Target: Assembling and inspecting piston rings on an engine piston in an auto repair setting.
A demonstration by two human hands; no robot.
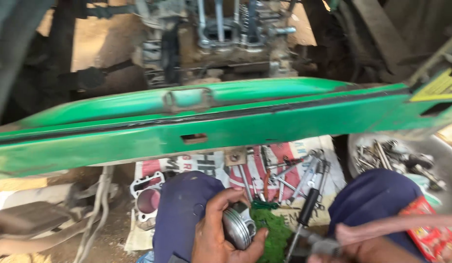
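Piston in left hand's closed grip; right hand blurred, grip unclear.

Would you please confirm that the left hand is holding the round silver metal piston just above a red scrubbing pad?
Not quite: the head view shows the scrubbing pad is green, not red. The rest holds; the left hand grips the round silver metal piston just above that pad.

Red packet at bottom right; yellow label on green frame, right edge.
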